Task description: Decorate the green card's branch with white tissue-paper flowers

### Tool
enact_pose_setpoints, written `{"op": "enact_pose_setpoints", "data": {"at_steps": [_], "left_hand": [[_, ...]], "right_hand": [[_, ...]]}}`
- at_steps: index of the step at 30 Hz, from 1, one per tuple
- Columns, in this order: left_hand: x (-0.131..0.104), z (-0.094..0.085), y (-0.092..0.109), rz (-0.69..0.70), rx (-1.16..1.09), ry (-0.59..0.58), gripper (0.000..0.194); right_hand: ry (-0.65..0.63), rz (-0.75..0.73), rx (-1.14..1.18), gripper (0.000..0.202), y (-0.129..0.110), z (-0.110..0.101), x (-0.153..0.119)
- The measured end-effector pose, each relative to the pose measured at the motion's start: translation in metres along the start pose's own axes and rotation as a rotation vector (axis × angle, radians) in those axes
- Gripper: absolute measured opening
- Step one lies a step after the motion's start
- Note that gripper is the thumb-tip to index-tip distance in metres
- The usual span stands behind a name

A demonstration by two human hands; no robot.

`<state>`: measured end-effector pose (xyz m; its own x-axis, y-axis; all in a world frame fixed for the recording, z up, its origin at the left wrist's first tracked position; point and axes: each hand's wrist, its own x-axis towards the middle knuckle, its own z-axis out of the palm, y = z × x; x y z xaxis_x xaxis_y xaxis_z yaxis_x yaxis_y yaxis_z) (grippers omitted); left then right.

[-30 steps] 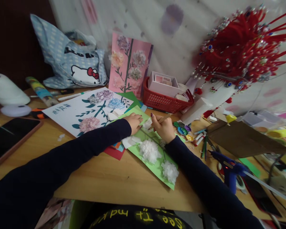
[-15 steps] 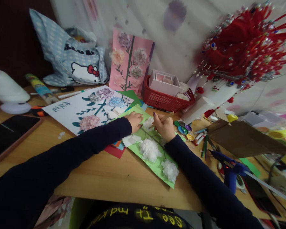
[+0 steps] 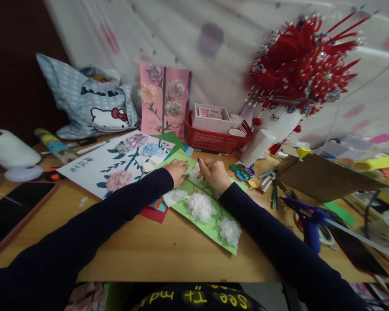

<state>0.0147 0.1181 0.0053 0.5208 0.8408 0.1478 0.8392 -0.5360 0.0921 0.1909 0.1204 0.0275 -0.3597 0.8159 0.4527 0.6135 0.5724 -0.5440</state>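
Note:
A light green sheet (image 3: pixel 189 220) lies aslant on the table, with white crumpled-paper flowers (image 3: pixel 200 207) and dark stem lines on it. My left hand (image 3: pixel 178 172) rests flat on its upper left part, fingers stretched out, holding nothing. Closed near the upper white flower, my right hand (image 3: pixel 215 175) grips a thin wooden-handled stick that looks like a paintbrush (image 3: pixel 219 156). Its tip points down toward the sheet, and my fingers mostly hide it. A loose white paper piece (image 3: pixel 175 196) lies at the sheet's left edge.
Left lies a white flower picture (image 3: pixel 84 172); behind stand a pink one (image 3: pixel 168 101) and a red basket (image 3: pixel 201 137). Small paint pots (image 3: pixel 243 175) sit beside my right hand. A blue glue gun (image 3: pixel 311 220) and a phone (image 3: pixel 16 211) lie at opposite sides.
The view has tilted up, so the things at the back appear lower. My right hand has shifted slightly on the sheet, and its brush handle shows less. My left hand stays on the paper.

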Motion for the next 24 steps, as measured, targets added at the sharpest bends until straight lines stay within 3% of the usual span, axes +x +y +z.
{"op": "enact_pose_setpoints", "data": {"at_steps": [6,10,15,20,24], "left_hand": [[-0.001,-0.002,-0.006,0.042,-0.016,-0.056,0.045],[0.000,0.003,-0.010,0.036,-0.016,-0.047,0.046],[0.000,0.006,-0.014,0.066,-0.011,-0.041,0.044],[-0.002,0.008,-0.015,0.084,0.004,-0.015,0.043],[-0.002,-0.001,-0.017,0.111,-0.030,-0.040,0.043]], "right_hand": [[0.110,0.175,0.196,0.052,-0.008,-0.019,0.001],[0.097,0.172,0.228,0.051,-0.005,-0.030,0.000],[-0.008,0.106,0.139,0.051,0.003,-0.024,-0.003],[0.075,0.064,-0.049,0.049,0.006,-0.020,-0.002],[0.042,0.124,0.074,0.046,0.009,-0.018,-0.002]]}}
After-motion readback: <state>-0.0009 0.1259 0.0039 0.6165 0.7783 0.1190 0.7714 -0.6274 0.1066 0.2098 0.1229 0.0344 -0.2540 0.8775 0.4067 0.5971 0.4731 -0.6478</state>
